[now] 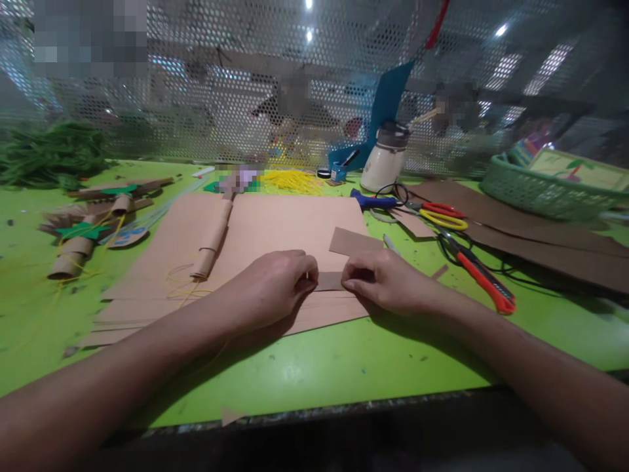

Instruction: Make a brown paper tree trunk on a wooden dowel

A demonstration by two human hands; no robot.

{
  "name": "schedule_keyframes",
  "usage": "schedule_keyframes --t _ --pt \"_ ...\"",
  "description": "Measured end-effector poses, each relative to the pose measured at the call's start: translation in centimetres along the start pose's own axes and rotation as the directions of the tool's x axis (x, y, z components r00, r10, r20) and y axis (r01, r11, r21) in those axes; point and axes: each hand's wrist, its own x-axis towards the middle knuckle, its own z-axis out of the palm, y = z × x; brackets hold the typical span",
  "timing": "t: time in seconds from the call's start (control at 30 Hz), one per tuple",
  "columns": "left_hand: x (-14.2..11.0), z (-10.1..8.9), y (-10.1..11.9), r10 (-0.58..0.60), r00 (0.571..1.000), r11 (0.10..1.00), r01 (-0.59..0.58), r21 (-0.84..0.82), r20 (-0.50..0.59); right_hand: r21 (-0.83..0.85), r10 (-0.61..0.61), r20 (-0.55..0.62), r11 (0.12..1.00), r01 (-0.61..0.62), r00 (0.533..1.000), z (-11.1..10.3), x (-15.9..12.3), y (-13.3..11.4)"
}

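A small brown paper strip point(329, 281) is stretched between my two hands, just over a stack of tan paper sheets point(289, 223). Its left end is pinched in my left hand point(275, 282), and its right end in my right hand point(388, 278). Behind the strip lies a brown paper rectangle point(354, 241). A rolled paper tube point(215, 239) rests on the stack to the left of my hands, with yellow string point(184, 292) by its lower end.
Right of the stack are a blue glue gun point(374, 200), scissors point(445, 216), a red utility knife point(484, 278) and brown sheets point(531, 229) beside a green basket point(545, 187). A white jar point(383, 164) stands at the back. Paper tubes with green stars point(83, 231) lie left.
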Motion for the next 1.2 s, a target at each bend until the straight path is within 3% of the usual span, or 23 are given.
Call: schedule_keyframes --t 0.37,0.67,0.8,0.97,1.2 --pt "-0.1 -0.3 0.5 0.052 0.997 0.998 -0.05 0.036 -0.063 -0.013 -0.012 0.038 1.0 0.012 0.999 -0.1 0.1 0.1" --pt "-0.7 -0.2 0.1 0.127 0.988 0.991 -0.124 0.042 -0.089 -0.015 -0.006 -0.01 1.0 0.006 1.0 0.0 -0.1 0.2" --pt "-0.8 -0.2 -0.1 0.209 0.976 0.975 -0.203 0.085 -0.068 -0.025 -0.118 -0.035 0.993 0.117 0.992 0.0 -0.3 0.8" --pt "-0.8 0.2 -0.7 0.305 0.95 0.941 -0.289 0.176 -0.068 0.065 -0.334 -0.068 0.939 0.338 0.94 0.2 -0.7 1.8" --pt "-1.1 -0.3 -0.6 0.402 0.913 0.906 -0.386 0.172 -0.071 -0.028 -0.437 -0.037 0.899 0.436 0.899 0.2 -0.9 2.3"
